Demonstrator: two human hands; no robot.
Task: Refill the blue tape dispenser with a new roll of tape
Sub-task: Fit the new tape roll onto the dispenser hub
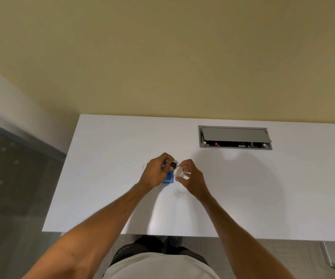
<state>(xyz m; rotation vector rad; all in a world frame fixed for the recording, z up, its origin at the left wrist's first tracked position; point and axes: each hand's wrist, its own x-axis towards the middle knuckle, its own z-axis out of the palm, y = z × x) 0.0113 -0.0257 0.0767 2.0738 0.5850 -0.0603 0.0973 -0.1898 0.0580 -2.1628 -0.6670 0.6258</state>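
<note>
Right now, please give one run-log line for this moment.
left hand: pinches black core | right hand: holds tape roll | blue dispenser: on table

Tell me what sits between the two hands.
Head view: a small black piece pinched by the left hand, beside the pale tape roll in the right hand.

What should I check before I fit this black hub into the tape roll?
1. Left hand pinches the black hub: ok.
2. Right hand holds the tape roll: ok.
3. Hub lined up with the roll's hole: cannot tell, too small to see.
4. Blue dispenser lies on the desk just under the hands, within reach: ok.
5. Dispenser's slot empty and ready: cannot tell, the left hand covers part of it.
</note>
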